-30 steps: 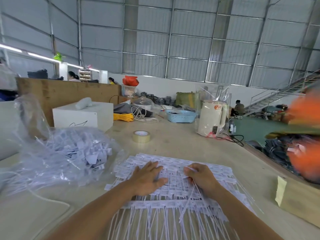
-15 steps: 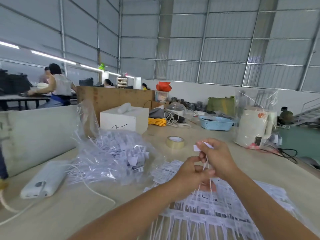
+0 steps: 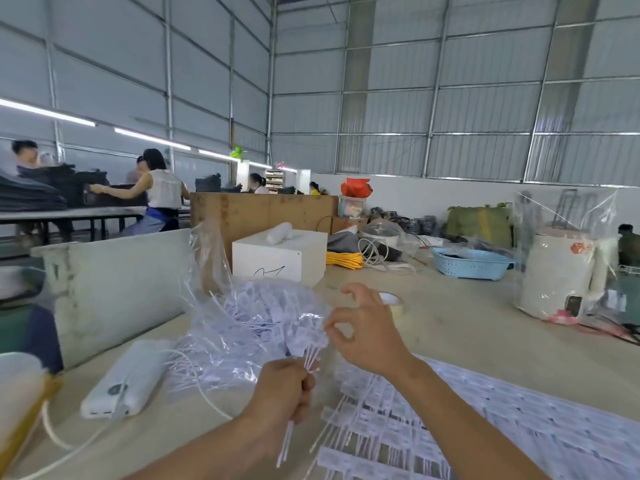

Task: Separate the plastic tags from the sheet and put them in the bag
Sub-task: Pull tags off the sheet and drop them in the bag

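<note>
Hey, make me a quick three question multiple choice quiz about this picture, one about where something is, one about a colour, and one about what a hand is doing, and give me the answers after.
1. Where does the roll of tape lie?
A. on the table behind the right hand
B. inside the blue basket
C. on top of the white box

2. What colour is the basket at the far side of the table?
A. red
B. light blue
C. black

3. What is the left hand doing?
A. lying flat on the sheet
B. gripping a bundle of tags
C. holding the power bank

Answers:
1 A, the tape shows on the tabletop just past the right hand.
2 B, its perforated wall is pale blue.
3 B, its fingers curl round the strands of the tags, whose heads point toward the clear bag.
</note>
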